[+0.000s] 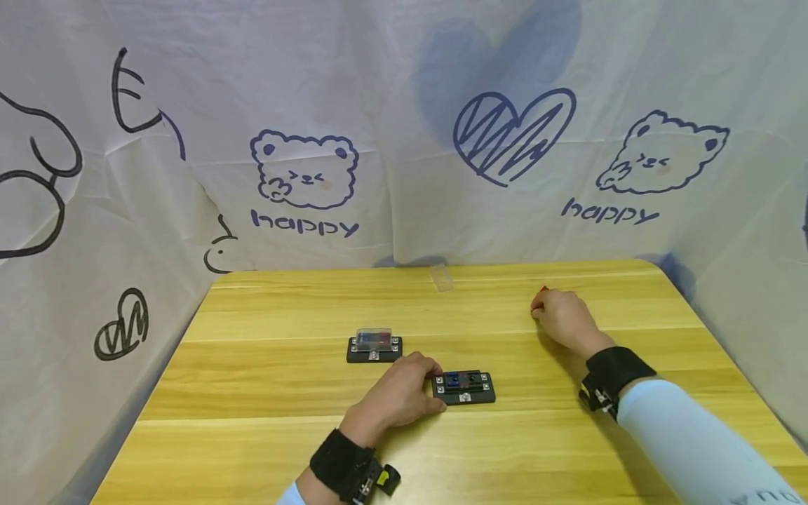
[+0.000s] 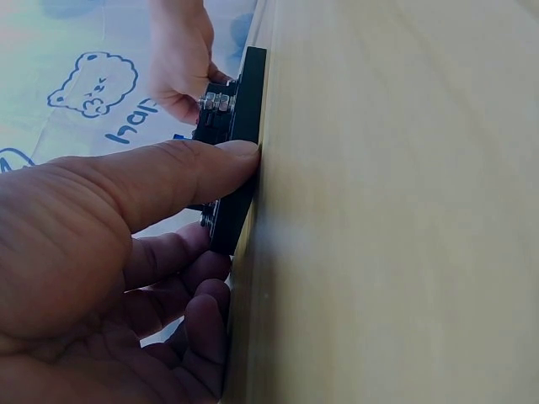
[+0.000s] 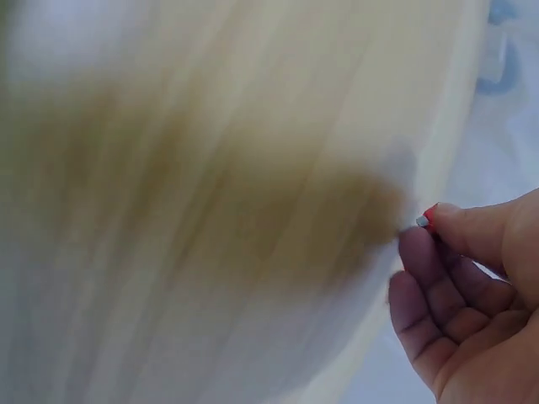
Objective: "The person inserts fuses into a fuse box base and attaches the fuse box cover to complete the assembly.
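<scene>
My left hand (image 1: 400, 396) grips the left end of a black fuse block (image 1: 477, 398), thumb at its front edge and fingers behind. The block lies flat on the table, with metal screw terminals and a blue fuse (image 1: 452, 379) seated in its left part; no cover sits on it. Farther back on the right, my right hand (image 1: 564, 319) pinches a small red blade fuse (image 3: 430, 218) between thumb and index finger. A silver prong sticks out of that fuse in the right wrist view. The fingertips hide most of it.
A second fuse block (image 1: 374, 355) under a clear cover (image 1: 374, 339) stands behind and left of my left hand. Near the back edge of the wooden table (image 1: 284, 393) lies a loose clear cover (image 1: 442, 278). White cloth walls (image 1: 404, 105) with drawings enclose the back and sides.
</scene>
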`<state>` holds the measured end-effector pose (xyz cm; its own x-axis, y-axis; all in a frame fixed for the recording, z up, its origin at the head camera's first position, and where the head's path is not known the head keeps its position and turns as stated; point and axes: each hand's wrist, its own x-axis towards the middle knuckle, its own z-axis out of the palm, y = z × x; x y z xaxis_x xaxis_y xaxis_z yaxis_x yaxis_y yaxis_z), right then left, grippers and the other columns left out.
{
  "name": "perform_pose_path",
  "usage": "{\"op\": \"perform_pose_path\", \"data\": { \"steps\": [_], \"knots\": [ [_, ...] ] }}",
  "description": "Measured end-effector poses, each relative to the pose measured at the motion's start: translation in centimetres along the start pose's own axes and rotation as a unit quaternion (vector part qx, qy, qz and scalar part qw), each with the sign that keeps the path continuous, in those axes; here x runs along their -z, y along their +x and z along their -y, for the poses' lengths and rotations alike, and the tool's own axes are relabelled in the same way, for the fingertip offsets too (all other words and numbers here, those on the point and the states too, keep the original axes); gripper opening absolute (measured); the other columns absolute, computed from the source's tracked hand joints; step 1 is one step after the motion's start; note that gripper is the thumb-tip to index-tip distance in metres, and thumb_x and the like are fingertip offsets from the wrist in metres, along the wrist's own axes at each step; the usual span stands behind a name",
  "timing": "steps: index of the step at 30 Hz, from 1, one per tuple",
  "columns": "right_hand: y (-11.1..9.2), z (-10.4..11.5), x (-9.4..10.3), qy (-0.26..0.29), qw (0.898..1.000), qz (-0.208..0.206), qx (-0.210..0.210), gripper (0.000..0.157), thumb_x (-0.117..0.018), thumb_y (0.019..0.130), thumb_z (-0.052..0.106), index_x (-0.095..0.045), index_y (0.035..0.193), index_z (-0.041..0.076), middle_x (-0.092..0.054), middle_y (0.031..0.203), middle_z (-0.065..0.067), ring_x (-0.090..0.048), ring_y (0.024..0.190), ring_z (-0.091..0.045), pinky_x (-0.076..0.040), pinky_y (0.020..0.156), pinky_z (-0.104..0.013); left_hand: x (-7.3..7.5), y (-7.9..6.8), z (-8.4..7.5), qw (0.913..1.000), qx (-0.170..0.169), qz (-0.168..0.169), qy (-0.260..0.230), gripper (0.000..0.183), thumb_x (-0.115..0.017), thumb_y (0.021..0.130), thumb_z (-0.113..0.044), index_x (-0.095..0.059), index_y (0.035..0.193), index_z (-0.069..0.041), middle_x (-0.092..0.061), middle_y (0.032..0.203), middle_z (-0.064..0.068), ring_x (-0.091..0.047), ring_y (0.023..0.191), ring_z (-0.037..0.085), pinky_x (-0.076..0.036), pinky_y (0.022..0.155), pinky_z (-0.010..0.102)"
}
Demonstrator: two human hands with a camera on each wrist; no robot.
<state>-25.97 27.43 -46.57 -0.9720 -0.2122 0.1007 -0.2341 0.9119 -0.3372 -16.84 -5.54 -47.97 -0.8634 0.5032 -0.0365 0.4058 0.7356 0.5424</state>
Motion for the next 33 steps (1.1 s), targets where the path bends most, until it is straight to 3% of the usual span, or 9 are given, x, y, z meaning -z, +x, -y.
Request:
{"op": "perform_pose_path", "data": {
  "steps": [9, 18, 23, 33],
  "knots": [
    [-1.9, 4.4, -0.6, 0.042, 0.998, -0.017, 0.036, 0.008, -0.065, 0.091, 0.013, -0.072, 0.094, 0.011, -0.07, 0.089, -0.006, -0.061, 0.076, -0.021, -0.051, 0.069, -0.042, 0.2, -0.2, 0.1, 1.0, -0.004, 0.003, -0.003, 0.055, -0.081, 0.071, -0.035, -0.063, 0.118, -0.013, -0.06, 0.11, 0.0, -0.054, 0.102, 0.018, -0.047, 0.096, 0.038],
    [-4.5, 8.9, -1.4, 0.066, 0.995, 0.004, 0.072, 0.01, -0.065, 0.092, 0.018, -0.074, 0.095, 0.016, -0.072, 0.09, -0.001, -0.057, 0.068, -0.008, -0.048, 0.059, -0.03, 0.2, -0.1, 0.1, 1.0, -0.002, 0.006, -0.007, 0.054, -0.081, 0.071, -0.035, -0.063, 0.118, -0.013, -0.059, 0.11, 0.0, -0.053, 0.102, 0.017, -0.046, 0.096, 0.038],
    [-5.6, 10.0, -1.6, 0.08, 0.992, -0.005, 0.101, 0.008, -0.066, 0.092, 0.02, -0.074, 0.093, 0.019, -0.072, 0.09, 0.003, -0.062, 0.077, -0.009, -0.052, 0.066, -0.032, 0.2, 0.0, 0.1, 1.0, -0.004, 0.003, -0.007, 0.053, -0.081, 0.071, -0.035, -0.064, 0.116, -0.014, -0.059, 0.108, -0.001, -0.053, 0.099, 0.017, -0.047, 0.094, 0.037],
    [-6.7, 10.8, -2.4, 0.08, 0.991, -0.022, 0.107, 0.005, -0.069, 0.089, 0.019, -0.074, 0.09, 0.02, -0.072, 0.09, 0.004, -0.063, 0.08, -0.008, -0.055, 0.069, -0.033, 0.2, 0.1, 0.0, 0.9999, -0.007, 0.005, -0.007, 0.051, -0.081, 0.071, -0.035, -0.064, 0.114, -0.014, -0.059, 0.106, -0.001, -0.052, 0.096, 0.015, -0.047, 0.091, 0.036]
  ]
}}
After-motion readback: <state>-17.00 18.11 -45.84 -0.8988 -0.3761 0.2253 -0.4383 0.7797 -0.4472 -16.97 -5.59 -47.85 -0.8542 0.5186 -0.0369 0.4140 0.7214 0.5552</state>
